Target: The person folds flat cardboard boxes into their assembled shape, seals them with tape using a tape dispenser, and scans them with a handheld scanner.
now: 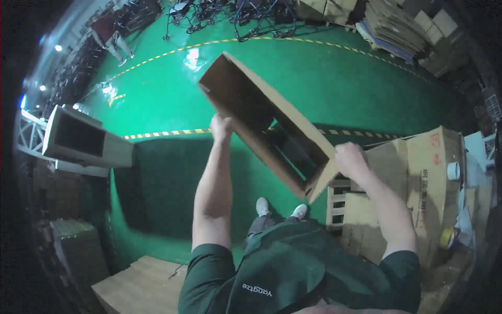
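Observation:
A long cardboard box [282, 102] hangs tilted in the air before me, its upper left end higher than its lower right end. Its near side is open, and part of the green floor shows through the inside. My left hand [222, 125] is closed on the lower left edge of the box. At the right end my right hand [351, 159] grips the box near its corner, fingers partly hidden from view.
Stacked cartons [426, 172] stand on my right by a wooden pallet [336, 209], with a roll of tape [448, 238]. A monitor [78, 137] is on the left. Cardboard [141, 287] lies low at left. Walker frames [261, 15] and a person [107, 34] are farther off.

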The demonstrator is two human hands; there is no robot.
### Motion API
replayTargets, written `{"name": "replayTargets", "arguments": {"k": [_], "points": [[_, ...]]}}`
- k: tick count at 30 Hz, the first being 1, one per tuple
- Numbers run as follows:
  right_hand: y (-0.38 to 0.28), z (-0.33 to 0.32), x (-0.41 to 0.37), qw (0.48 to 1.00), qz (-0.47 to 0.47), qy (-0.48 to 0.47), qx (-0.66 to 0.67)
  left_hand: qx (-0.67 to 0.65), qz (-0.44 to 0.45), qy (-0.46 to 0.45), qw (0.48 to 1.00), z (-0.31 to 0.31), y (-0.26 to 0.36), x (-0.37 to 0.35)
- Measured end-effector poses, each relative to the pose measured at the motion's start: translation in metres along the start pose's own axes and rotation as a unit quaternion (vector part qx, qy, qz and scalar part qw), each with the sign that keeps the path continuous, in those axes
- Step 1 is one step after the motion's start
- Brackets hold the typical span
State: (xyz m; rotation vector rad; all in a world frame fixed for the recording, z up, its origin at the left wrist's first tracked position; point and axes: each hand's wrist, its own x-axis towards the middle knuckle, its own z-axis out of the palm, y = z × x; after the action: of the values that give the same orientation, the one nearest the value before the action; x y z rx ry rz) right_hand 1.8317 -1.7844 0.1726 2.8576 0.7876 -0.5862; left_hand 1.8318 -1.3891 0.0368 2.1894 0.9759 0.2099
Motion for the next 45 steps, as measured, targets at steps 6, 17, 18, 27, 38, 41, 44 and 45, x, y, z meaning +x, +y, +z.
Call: {"name": "replayTargets", "arguments": {"k": [6, 17, 18, 27, 38, 41, 44, 45], "points": [[0.009, 0.028, -0.041, 0.964, 0.174, -0.051, 0.193, -0.051, -0.048, -0.069, 0.995, -0.035, 0.04, -0.077], [0.039, 0.035, -0.063, 0.962, 0.176, -0.023, 0.206, 0.166, -0.01, -0.017, 0.986, -0.068, 0.016, 0.039], [0.044, 0.034, -0.071, 0.956, 0.195, -0.03, 0.218, 0.18, 0.014, -0.041, 0.983, -0.063, 0.009, 0.035], [0.129, 0.087, -0.123, 0.842, 0.406, -0.01, 0.355, 0.166, 0.28, -0.146, 0.934, -0.079, -0.032, -0.06], [0.206, 0.108, -0.055, 0.926, 0.369, -0.017, 0.074, 0.505, 0.225, -0.295, 0.779, -0.024, 0.092, -0.201], [0.202, 0.112, -0.047, 0.934, 0.356, -0.029, 0.025, 0.547, 0.219, -0.264, 0.764, 0.011, 0.095, -0.218], [0.209, 0.103, -0.071, 0.923, 0.356, -0.048, 0.137, 0.512, 0.254, -0.306, 0.761, 0.021, 0.117, -0.231], [0.211, 0.097, -0.075, 0.923, 0.344, -0.05, 0.168, 0.506, 0.251, -0.311, 0.764, 0.022, 0.115, -0.231]]}}
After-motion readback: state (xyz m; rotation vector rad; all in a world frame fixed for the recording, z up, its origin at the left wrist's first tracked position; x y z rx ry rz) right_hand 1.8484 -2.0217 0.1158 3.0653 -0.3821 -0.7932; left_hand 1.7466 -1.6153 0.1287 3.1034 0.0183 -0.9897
